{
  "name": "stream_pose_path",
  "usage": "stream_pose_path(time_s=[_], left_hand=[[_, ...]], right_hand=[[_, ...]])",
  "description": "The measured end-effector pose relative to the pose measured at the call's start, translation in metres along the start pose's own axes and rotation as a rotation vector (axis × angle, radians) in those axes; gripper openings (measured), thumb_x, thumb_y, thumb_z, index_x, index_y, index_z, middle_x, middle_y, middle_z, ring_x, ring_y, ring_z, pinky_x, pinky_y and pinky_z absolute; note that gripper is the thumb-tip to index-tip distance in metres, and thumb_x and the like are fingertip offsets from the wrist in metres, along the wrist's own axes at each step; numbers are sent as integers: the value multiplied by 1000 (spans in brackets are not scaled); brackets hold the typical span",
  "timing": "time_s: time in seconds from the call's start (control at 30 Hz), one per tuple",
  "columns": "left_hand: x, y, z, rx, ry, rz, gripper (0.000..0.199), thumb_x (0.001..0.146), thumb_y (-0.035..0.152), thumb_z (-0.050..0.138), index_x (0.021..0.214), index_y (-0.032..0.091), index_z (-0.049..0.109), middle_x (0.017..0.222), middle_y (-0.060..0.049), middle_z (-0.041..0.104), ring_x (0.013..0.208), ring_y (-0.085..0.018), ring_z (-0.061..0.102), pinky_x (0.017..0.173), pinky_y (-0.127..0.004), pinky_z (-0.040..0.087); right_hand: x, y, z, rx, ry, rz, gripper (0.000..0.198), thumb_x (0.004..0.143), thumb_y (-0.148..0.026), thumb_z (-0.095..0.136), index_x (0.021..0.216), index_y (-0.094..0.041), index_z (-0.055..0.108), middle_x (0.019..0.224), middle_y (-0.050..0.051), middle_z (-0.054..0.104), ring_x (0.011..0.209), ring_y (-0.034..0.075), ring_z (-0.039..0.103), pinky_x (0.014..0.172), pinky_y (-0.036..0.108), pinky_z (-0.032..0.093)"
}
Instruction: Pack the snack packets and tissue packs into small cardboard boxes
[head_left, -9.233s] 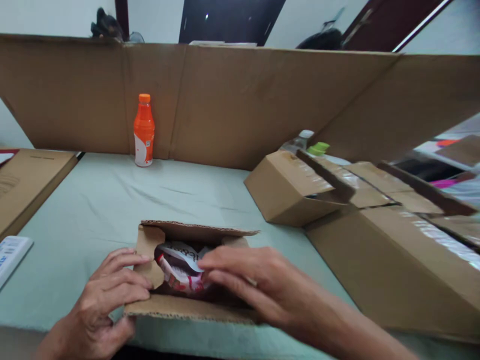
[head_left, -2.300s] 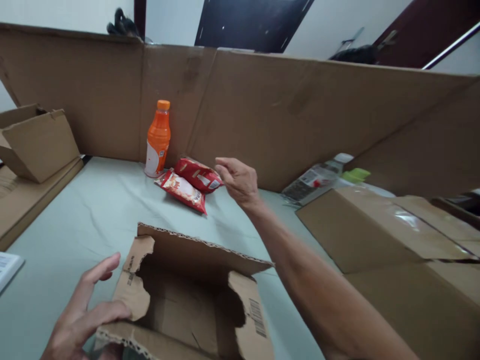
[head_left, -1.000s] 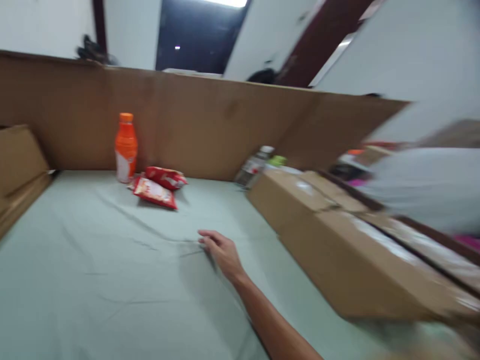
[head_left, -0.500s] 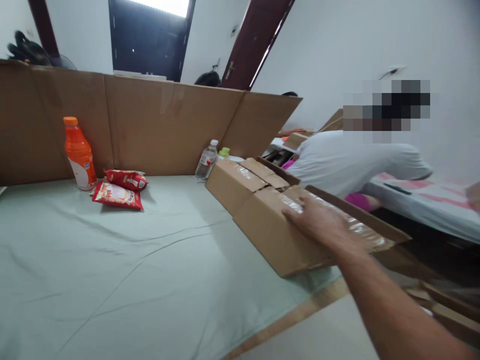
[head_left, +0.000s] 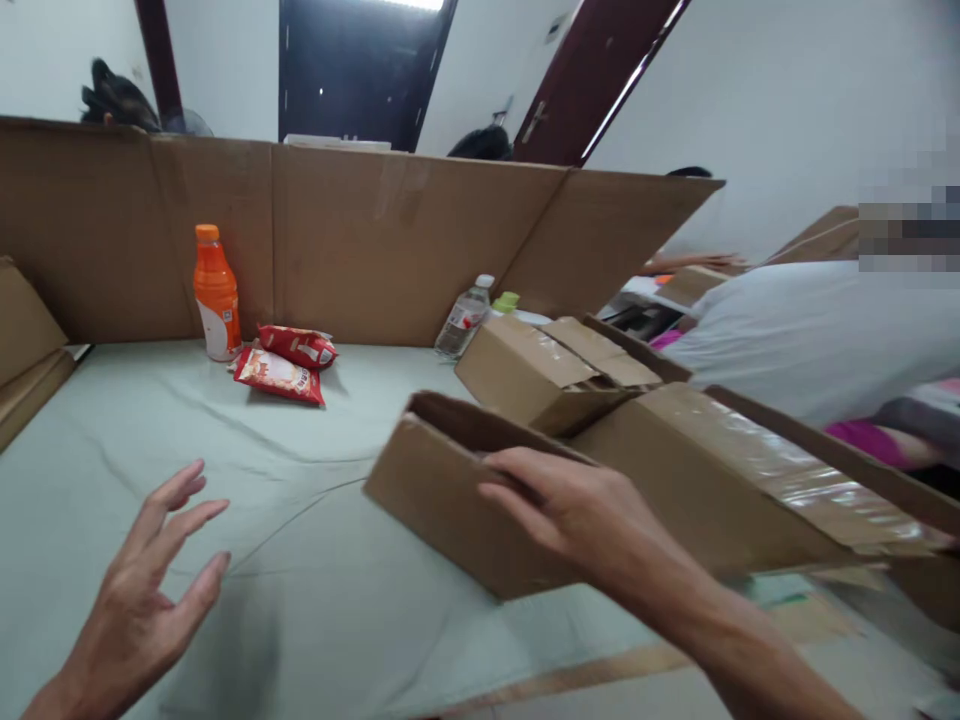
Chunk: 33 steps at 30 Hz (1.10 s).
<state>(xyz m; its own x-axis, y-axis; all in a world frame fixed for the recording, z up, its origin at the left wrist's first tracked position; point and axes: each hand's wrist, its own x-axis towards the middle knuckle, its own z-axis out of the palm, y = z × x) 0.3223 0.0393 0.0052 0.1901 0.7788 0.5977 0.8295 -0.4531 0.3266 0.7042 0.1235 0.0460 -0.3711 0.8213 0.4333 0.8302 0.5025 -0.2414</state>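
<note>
Right hand [head_left: 574, 495] pinches open carton [head_left: 442, 505] by 1 wall. Left hand [head_left: 139, 590]: left of carton, fingers spread. 2 red packets [head_left: 279, 376]: beyond carton, to its left.

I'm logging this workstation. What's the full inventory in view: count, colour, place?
Open box: 1, brown, tilted, centre right
Right boxes: at least 2, brown, right side
Left boxes: count unclear, brown, left edge
Orange bottle: 1, orange, back left
Snack packets: 2, red, beside orange bottle
Clear bottle: 1, transparent, leaning, back right
Lid: 1, green, beside clear bottle
Cardboard screen: 1, brown, back
Cloth: 1, pale green, foreground
Doors: 2, dark and maroon, background
Co-workers: at least 2, one in white, background
Left hand: 1, bare, open, front left
Right hand: 1, bare, grip on open box
</note>
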Motion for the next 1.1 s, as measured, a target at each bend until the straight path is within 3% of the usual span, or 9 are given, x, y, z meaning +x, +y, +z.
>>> stream_pose_path(time_s=[0.13, 0.2, 0.27, 0.37, 0.53, 0.6, 0.73, 0.9, 1.1], left_hand=[[-3, 34, -8, -114, -47, 76, 56, 93, 14, 58, 147, 18, 43, 157, -18, 42, 142, -31, 47, 111, -48, 50], [-7, 45, -16, -187, -82, 129, 58, 88, 7, 57, 145, 15, 44, 148, -18, 53, 141, -30, 47, 113, -48, 47], [-13, 52, -23, -248, -111, 150, 48, 82, 0, 54, 127, 17, 56, 122, -11, 70, 131, -27, 56, 113, -49, 46], [-25, 54, -30, -264, -109, 107, 38, 73, -1, 50, 100, 24, 61, 87, -2, 75, 113, -26, 66, 108, -51, 45], [-36, 48, -28, -348, -114, 131, 40, 67, 2, 48, 98, 23, 60, 82, -2, 74, 88, -24, 71, 96, -46, 51], [-37, 47, -25, -377, -119, 115, 39, 68, 1, 47, 99, 22, 60, 82, -2, 73, 84, -22, 71, 95, -45, 51], [-41, 46, -20, -379, -81, 71, 34, 73, 2, 49, 99, 21, 60, 83, -4, 71, 80, -21, 69, 92, -44, 50], [-46, 49, -18, -305, -61, 77, 17, 89, 11, 49, 101, 21, 57, 82, -3, 72, 73, -20, 67, 93, -44, 49], [-42, 50, -22, -251, -45, 64, 27, 83, 2, 46, 100, 19, 56, 79, -1, 69, 68, -16, 64, 95, -44, 45]], right_hand=[[1, -87, -6, 123, -252, -355, 18, 95, -17, 55, 83, -23, 66, 78, 2, 71, 68, 16, 65, 61, 26, 46], [5, -108, -12, 282, -380, -431, 16, 98, -23, 56, 88, -25, 69, 83, 0, 74, 73, 15, 69, 64, 25, 50], [13, -111, -12, 419, -496, -460, 21, 102, -28, 52, 97, -28, 72, 92, 0, 77, 80, 15, 72, 70, 23, 54], [25, -95, 2, 410, -520, -450, 30, 104, -29, 45, 115, -27, 73, 112, 4, 78, 98, 19, 74, 82, 28, 58], [41, -92, 30, 170, -677, -493, 63, 88, -37, 70, 145, -16, 56, 143, 17, 61, 127, 33, 62, 100, 46, 54], [48, -109, 34, 99, -752, -459, 61, 85, -35, 74, 140, -15, 59, 135, 18, 66, 118, 34, 67, 94, 46, 56], [53, -141, 44, 31, -870, -439, 14, 90, -18, 61, 94, -18, 74, 92, 8, 77, 81, 23, 72, 71, 33, 52], [38, -134, 55, 143, -701, -517, 25, 83, -3, 51, 68, -17, 64, 68, 3, 67, 58, 14, 58, 54, 27, 38], [29, -110, 24, 602, -369, -338, 28, 97, -19, 47, 78, -21, 66, 68, 2, 66, 59, 12, 60, 54, 23, 48]])
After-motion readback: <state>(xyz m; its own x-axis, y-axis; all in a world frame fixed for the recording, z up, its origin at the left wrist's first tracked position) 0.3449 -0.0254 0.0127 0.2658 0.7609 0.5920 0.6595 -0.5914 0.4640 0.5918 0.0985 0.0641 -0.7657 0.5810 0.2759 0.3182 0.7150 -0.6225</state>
